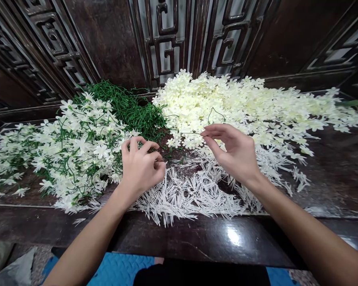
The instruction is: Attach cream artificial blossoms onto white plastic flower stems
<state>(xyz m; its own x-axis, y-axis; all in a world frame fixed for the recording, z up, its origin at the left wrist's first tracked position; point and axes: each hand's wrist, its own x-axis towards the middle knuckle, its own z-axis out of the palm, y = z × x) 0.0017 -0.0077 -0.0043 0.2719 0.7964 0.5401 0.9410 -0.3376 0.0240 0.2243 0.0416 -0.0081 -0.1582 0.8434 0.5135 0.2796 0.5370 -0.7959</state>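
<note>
My right hand (pixel 234 153) pinches a thin green plastic flower stem (pixel 188 133) between thumb and fingertips, above the white pieces. Part of the stem juts left from the fingertips, and a curved green end (pixel 212 109) shows above the hand. My left hand (pixel 143 163) hovers palm down at the right edge of a heap of assembled white artificial flowers (pixel 83 147). Its fingers are bent and spread apart, with nothing visible in them. Between the hands lie loose white stamen-like sticks (pixel 191 194).
Behind the hands sit a tangle of bare green stems (pixel 131 107) and a large pile of loose cream-white blossoms (pixel 226 99) stretching right. All rest on a dark, glossy wooden bench (pixel 203 238). A carved wooden backrest (pixel 113 39) rises behind. Blue matting (pixel 122 268) lies below.
</note>
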